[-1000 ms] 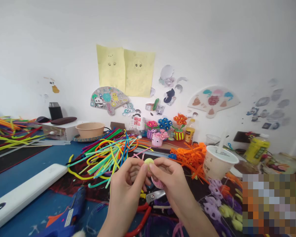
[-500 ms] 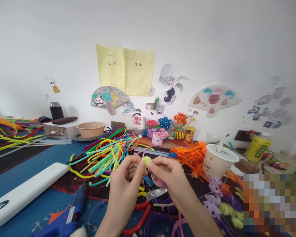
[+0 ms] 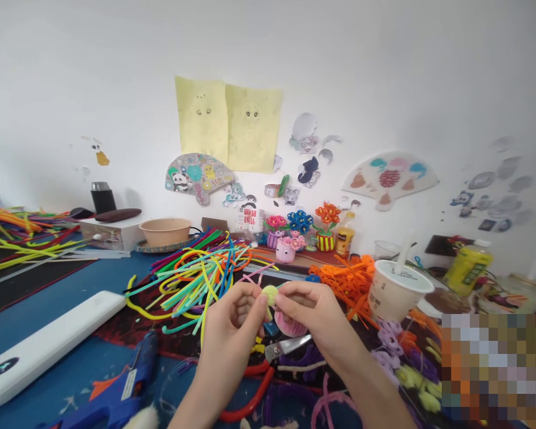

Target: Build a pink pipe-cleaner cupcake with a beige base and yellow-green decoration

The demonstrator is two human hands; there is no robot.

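Note:
Between the fingertips of both hands is a small pale yellow-green coil (image 3: 270,293) that looks wound from fuzzy pipe cleaner. My left hand (image 3: 233,325) pinches its left side with thumb and forefinger. From the other side, my right hand (image 3: 311,314) grips its right edge the same way. A short yellowish stem seems to hang below the coil, partly hidden by the fingers. Just beneath the hands are a pink ribbed pot (image 3: 290,325), partly covered, and scissors (image 3: 287,347) with red handles.
A bundle of coloured pipe cleaners (image 3: 201,277) lies left of centre. A blue glue gun (image 3: 116,393) and a white elongated device (image 3: 53,345) are at left. On the right stand a lidded cup (image 3: 395,298) and orange pipe-cleaner pieces (image 3: 346,280). Small flower pots (image 3: 325,241) line the wall.
Both hands have shifted very slightly to the right with the coil, which has turned a little. More of the pink pot shows below. The grip is unchanged.

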